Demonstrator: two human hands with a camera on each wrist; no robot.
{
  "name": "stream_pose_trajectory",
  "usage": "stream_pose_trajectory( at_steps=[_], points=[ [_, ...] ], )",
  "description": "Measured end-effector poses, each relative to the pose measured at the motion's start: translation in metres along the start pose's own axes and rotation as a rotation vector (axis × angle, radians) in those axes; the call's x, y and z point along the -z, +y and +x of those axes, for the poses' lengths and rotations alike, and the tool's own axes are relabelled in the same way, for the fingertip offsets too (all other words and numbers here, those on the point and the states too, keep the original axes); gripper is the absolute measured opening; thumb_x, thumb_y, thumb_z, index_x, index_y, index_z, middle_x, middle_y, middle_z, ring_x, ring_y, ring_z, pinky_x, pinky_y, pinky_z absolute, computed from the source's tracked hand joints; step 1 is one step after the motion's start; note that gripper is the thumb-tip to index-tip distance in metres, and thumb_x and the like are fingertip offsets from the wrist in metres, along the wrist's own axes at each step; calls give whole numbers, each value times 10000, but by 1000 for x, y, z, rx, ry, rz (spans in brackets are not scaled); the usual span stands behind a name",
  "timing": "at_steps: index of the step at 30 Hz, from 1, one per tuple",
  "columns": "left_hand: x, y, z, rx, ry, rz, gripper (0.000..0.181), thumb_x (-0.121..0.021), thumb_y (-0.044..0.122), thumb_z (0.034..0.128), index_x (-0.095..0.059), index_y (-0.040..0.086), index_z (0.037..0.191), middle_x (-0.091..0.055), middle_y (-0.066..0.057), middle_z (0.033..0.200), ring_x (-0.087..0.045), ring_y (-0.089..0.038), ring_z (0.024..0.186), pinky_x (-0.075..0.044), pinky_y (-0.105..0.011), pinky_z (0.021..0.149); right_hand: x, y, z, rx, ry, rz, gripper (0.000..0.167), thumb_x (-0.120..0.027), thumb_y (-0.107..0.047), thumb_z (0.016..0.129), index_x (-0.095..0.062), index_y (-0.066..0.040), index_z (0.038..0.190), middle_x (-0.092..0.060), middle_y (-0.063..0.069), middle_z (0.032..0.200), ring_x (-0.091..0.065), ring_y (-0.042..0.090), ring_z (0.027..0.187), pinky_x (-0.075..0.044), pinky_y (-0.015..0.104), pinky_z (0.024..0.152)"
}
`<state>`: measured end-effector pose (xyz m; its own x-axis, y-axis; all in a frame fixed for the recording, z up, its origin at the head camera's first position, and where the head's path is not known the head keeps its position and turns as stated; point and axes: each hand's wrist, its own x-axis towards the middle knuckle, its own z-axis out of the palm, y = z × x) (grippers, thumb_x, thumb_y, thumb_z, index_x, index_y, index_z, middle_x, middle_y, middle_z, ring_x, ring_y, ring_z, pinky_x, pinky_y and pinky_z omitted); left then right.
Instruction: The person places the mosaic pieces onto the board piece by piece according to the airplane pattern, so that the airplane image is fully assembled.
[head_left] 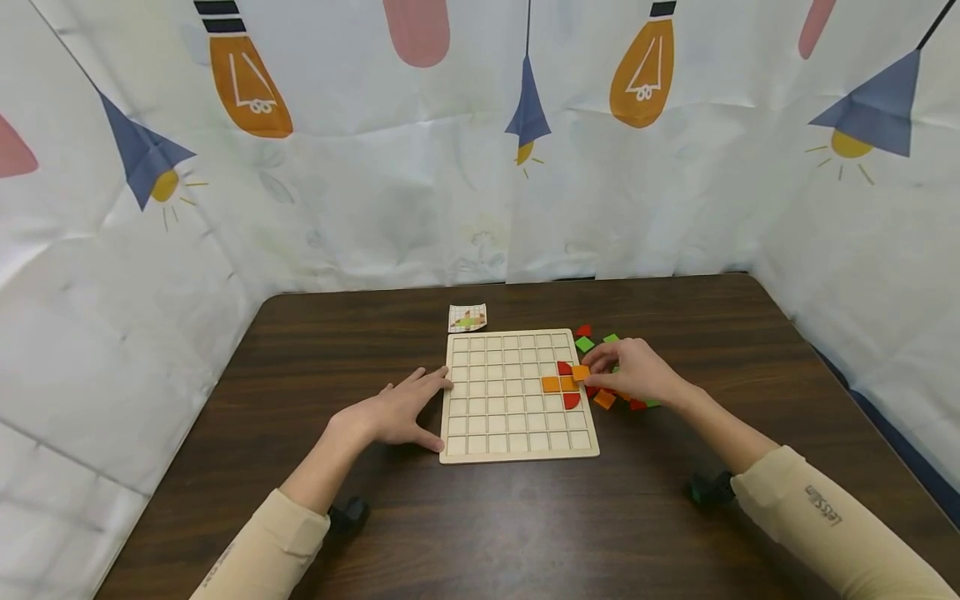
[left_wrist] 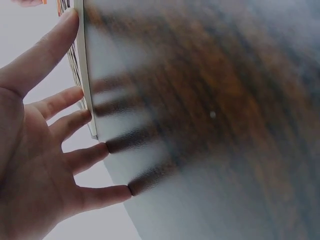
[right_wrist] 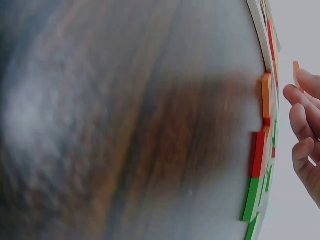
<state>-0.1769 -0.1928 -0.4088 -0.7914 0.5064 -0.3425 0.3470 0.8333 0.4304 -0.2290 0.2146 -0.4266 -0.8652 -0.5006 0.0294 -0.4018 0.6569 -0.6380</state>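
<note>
A pale wooden grid board [head_left: 487, 417] lies on the table. My left hand [head_left: 397, 412] is spread at its left edge; in the left wrist view the thumb and some straight fingertips meet that edge. Between thumb and fingertips my right hand [head_left: 636, 371] pinches an orange square tile [head_left: 581, 372], held just over the board's right side. Beneath and beside it, two orange square tiles [head_left: 551, 384] sit in one row of cells. A rounded red piece [head_left: 564, 367] lies above that row and another rounded red piece [head_left: 572, 402] below it.
Loose red, green and orange pieces [head_left: 604, 400] are heaped right of the board, partly hidden by my right hand. A small pattern card [head_left: 467, 318] lies behind the board. The dark wooden table [head_left: 510, 525] is backed by a printed white curtain [head_left: 412, 200].
</note>
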Motion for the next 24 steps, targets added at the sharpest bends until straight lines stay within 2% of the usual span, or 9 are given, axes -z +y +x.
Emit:
stream_pose_trajectory(
  at_steps=[6,15,24],
  points=[
    [-1,-1,0,1,4,3,902,-835,456,857,-388,149,1577,-135,-107,1708,-83,-386,1554,-144,-766,1115,-7,-8,1,22,-19,19,253,-835,-213,889,-763,-93,1099,-731,-107,853,-673,108,834,-540,329,721],
    [-1,-2,0,-5,5,3,898,-839,459,852,-395,151,1569,-137,-103,1708,-84,-387,1554,-147,-773,1109,-12,-15,3,68,-56,30,273,-846,-200,875,-759,-76,1102,-724,-123,831,-658,90,782,-506,282,619],
    [0,-2,0,-3,-1,10,906,-834,470,853,-390,146,1573,-136,-114,1707,-89,-391,1552,-152,-773,1108,-16,-21,3,96,-78,27,246,-845,-183,875,-749,-71,1071,-713,-118,827,-643,80,747,-524,282,616]
  ],
)
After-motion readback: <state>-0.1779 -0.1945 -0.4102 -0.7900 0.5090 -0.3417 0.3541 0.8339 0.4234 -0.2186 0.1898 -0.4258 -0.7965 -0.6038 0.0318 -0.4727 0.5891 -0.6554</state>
